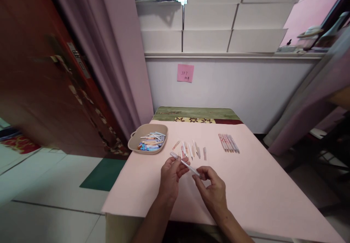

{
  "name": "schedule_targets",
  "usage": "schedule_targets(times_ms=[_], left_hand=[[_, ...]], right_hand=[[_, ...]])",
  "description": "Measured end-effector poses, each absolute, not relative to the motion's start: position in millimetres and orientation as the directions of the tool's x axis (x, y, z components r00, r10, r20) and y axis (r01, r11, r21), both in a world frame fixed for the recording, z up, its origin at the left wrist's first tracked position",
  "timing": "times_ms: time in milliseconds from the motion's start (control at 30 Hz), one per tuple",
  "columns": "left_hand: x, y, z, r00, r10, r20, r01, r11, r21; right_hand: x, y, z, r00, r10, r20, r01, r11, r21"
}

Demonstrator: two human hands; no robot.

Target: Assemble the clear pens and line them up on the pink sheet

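So this person's got a slim whitish pen (pixel 192 169) slanted over the pink tabletop (pixel 257 188), left hand (pixel 171 175) pinching near its far end, right hand (pixel 212 185) pinching the near one. Loose pen parts (pixel 190 151) lie just beyond, a row of pens (pixel 229 143) off right, and a beige basket (pixel 136 136) of colourful pieces (pixel 152 142) at left.

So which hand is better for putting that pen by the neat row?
Probably the right hand: it pinches one end of the pen and is closer to the row. The left hand is nearer the basket.
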State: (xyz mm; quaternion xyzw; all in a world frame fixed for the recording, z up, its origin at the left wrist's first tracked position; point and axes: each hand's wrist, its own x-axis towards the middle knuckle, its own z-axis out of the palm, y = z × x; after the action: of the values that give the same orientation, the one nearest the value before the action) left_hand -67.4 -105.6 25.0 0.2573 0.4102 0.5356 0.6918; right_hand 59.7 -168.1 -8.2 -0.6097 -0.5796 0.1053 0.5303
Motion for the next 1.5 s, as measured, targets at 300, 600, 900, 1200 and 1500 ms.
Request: schedule_targets(times_ms=[300,600,900,1200,1500], left_hand=[[-67,-106,27,0.115,0.938,-0.328,-0.574,0.332,0.749],[-62,-106,26,0.127,0.934,-0.335,-0.559,0.346,0.754],[-56,-110,28,0.164,0.936,-0.313,-0.572,0.349,0.742],[-58,-105,19,0.112,0.955,-0.275,-0.566,0.289,0.772],[-57,-104,19,0.121,0.954,-0.274,-0.558,0.294,0.776]], right_hand=[[62,-162,-4,0.325,0.793,0.516,0.581,0.263,-0.770],[63,-161,-3,0.308,0.784,0.538,0.595,0.282,-0.753],[67,-164,-3,0.333,0.854,0.400,0.549,0.169,-0.818],[72,-162,-9,0.311,0.872,0.379,0.550,0.160,-0.820],[73,-162,-9,0.284,0.905,0.316,0.483,0.150,-0.863]])
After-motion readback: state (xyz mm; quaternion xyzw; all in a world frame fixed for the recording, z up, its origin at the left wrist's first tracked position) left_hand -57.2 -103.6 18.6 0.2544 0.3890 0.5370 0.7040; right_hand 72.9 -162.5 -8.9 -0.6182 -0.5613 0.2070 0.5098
